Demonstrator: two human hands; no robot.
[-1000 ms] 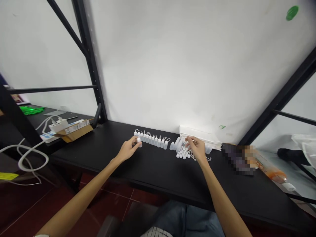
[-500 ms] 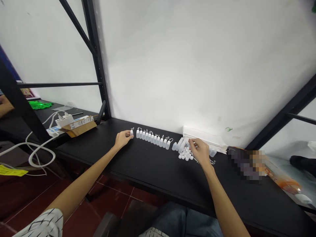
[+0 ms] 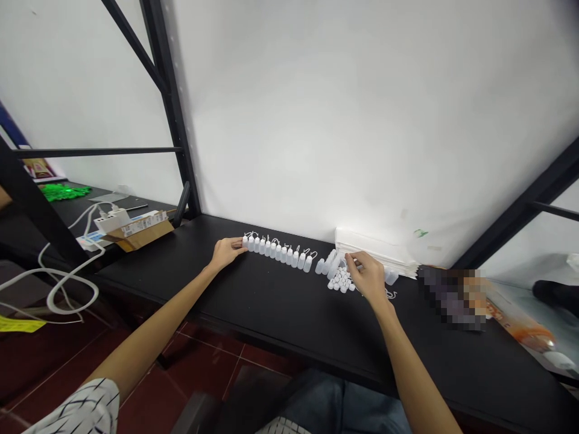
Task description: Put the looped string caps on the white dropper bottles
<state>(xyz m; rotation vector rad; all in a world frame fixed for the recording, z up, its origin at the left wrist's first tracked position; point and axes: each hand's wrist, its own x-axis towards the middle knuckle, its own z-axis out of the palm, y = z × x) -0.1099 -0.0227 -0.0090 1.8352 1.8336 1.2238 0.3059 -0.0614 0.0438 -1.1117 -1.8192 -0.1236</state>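
Observation:
My left hand [image 3: 228,252] is closed on a small translucent squeeze bottle [image 3: 245,242] with a white cap. It stands upright at the left end of a row of several similar capped bottles [image 3: 278,253], each with a thin white loop at its top. Further right, my right hand [image 3: 367,274] has its fingertips pinched beside a group of uncapped translucent bottles [image 3: 326,264]; what they hold, if anything, I cannot make out. Under and left of that hand lies a pile of small white caps [image 3: 341,280]. White cords [image 3: 391,294] show partly behind the wrist.
A stack of white sheets [image 3: 375,250] lies against the wall. To the right are a pixelated item [image 3: 452,298] and a plastic bottle with orange contents [image 3: 527,331]. A black shelf frame, open cardboard box [image 3: 145,232] and white cables [image 3: 67,289] stand left.
My left hand has moved slightly right, bringing its bottle up to the end of the row and closing the gap. My right hand has stayed almost in place.

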